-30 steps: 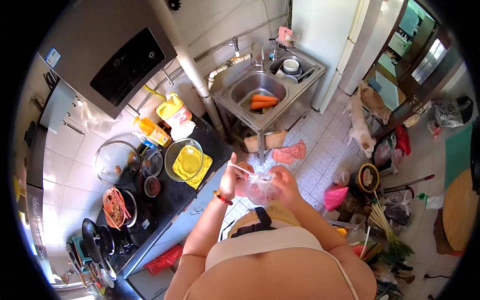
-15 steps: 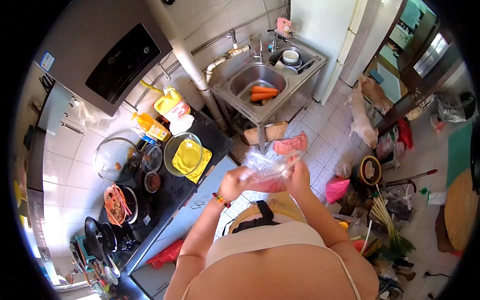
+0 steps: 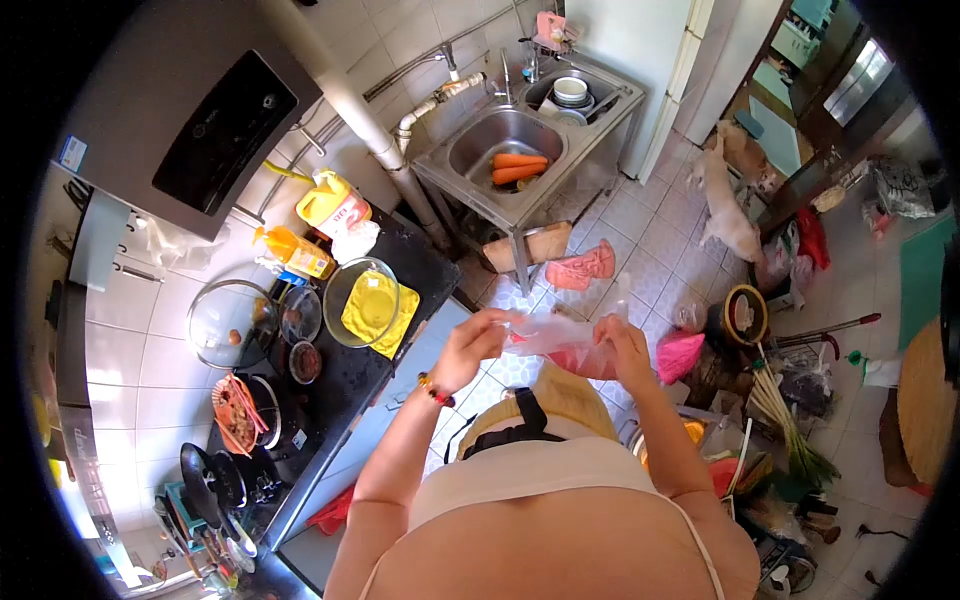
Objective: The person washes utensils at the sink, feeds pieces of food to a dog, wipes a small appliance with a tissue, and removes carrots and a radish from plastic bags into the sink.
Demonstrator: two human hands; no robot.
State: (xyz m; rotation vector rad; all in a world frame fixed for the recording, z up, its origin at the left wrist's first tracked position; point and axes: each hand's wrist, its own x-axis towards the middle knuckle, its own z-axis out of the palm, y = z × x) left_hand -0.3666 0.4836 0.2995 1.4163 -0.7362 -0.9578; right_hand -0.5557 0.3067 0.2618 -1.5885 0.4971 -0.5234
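In front of my waist I stretch a thin, clear plastic bag (image 3: 560, 338) between my two hands. My left hand (image 3: 474, 348) pinches its left edge and wears a beaded bracelet (image 3: 436, 391) at the wrist. The other edge is gripped by my right hand (image 3: 624, 352), fingers closed. Something reddish shows through the lower part of the bag; what it is I cannot make out. Below and beyond the bag, a pink cloth (image 3: 582, 266) lies on the tiled floor.
Left, the dark counter (image 3: 425, 262) carries a glass bowl (image 3: 361, 302), bottles and a pot of food (image 3: 240, 412). Ahead, a steel sink (image 3: 470, 150) holds carrots (image 3: 518, 168). Two animals, one pale (image 3: 722, 205), are by the doorway. Green onions (image 3: 790, 425) and bags clutter the right floor.
My hands have moved apart, spreading the bag wider between them, and the right hand has gone further right and lower. The pale animal has shifted slightly, as has the whole view.
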